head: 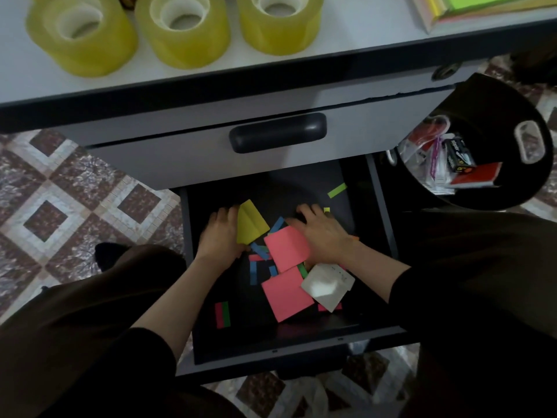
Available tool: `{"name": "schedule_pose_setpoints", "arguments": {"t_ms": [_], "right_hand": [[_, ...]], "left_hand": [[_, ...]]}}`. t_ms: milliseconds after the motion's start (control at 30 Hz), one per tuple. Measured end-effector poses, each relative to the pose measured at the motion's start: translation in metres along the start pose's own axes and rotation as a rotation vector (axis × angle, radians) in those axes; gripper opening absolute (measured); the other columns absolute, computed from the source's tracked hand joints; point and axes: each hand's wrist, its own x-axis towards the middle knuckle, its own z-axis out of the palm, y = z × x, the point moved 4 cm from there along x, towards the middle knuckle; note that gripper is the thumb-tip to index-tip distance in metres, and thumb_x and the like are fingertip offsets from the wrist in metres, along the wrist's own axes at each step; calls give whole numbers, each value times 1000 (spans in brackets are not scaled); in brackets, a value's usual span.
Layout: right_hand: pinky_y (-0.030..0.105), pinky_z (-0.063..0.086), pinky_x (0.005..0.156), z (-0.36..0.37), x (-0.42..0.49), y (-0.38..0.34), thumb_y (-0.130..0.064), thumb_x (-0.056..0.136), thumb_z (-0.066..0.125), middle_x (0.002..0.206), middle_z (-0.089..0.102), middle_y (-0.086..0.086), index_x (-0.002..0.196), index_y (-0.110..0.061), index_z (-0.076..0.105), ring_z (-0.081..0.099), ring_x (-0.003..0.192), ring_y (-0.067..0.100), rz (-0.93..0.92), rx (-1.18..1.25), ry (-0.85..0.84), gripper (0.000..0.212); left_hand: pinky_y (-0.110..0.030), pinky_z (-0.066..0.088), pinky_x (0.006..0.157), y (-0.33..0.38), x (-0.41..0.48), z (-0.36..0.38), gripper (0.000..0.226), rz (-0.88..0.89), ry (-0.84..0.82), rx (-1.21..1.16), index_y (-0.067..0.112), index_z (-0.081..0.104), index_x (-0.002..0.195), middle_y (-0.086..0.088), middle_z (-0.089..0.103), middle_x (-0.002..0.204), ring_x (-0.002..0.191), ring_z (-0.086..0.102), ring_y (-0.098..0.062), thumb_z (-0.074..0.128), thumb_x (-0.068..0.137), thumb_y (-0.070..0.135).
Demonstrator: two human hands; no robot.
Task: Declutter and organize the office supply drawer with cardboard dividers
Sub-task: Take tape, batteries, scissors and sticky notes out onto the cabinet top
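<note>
Yellow pad [251,223]: tilted up toward the drawer's [271,350] back-left corner; our left hand [221,233] grips its left edge.
Right hand [322,233]: fingers spread flat, we press on a pink pad [286,248] and loose paper strips [253,274] mid-drawer.
Drawer: pulled open under the desk top [361,28], dark inside; a second pink pad [286,294] and a white packet [327,286] lie touching near its front edge.
Tape rolls [182,28]: three stand along the desk top's front edge.

no legible text, print on small black box [456,155] in bin [509,95], too blurred
</note>
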Motion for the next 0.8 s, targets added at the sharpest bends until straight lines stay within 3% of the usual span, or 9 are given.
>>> {"name": "schedule_pose_setpoints", "arguments": {"t_ms": [100,200,467,600,667,800], "right_hand": [[38,38,97,0,0,-2,-28,80,65,144,28,8,145,-18,29,31,127,27,-26,21,45,75],[36,38,95,-3,2,-5,-28,82,61,140,35,7,139,-12,36,35,124,25,-50,-5,79,64],[39,34,101,4,-6,-6,-36,70,72,127,41,11,135,-8,33,39,120,26,5,-117,48,81],[33,44,82,-3,-15,-7,-23,78,66,122,44,13,129,-8,37,48,111,28,40,0,24,60],[30,41,72,-6,-17,-7,-12,81,60,118,48,14,123,-5,44,52,106,28,70,103,7,45],[27,40,63,-19,-23,-7,-1,81,50,99,61,13,98,-3,60,59,90,27,148,259,3,20]], "left_hand": [[-39,41,91,2,0,-1,81,-6,12,44,5,34,132,-17,42,129,119,40,-32,77,70,35],[-39,44,88,8,0,-3,82,-27,-7,81,3,32,131,-17,41,129,119,41,-31,74,71,40],[-41,41,95,9,-8,-16,93,-62,-14,-16,2,28,135,-17,40,132,123,38,-31,77,66,40],[-39,35,101,7,-16,-24,97,-29,29,-58,2,27,138,-16,38,133,124,36,-32,79,64,36],[-38,34,102,8,-22,-29,97,-5,50,-79,1,28,138,-16,39,133,124,35,-32,79,63,36],[-35,27,104,18,-40,-40,96,88,94,-50,-2,29,137,-16,40,132,122,36,-33,78,64,38]]}}
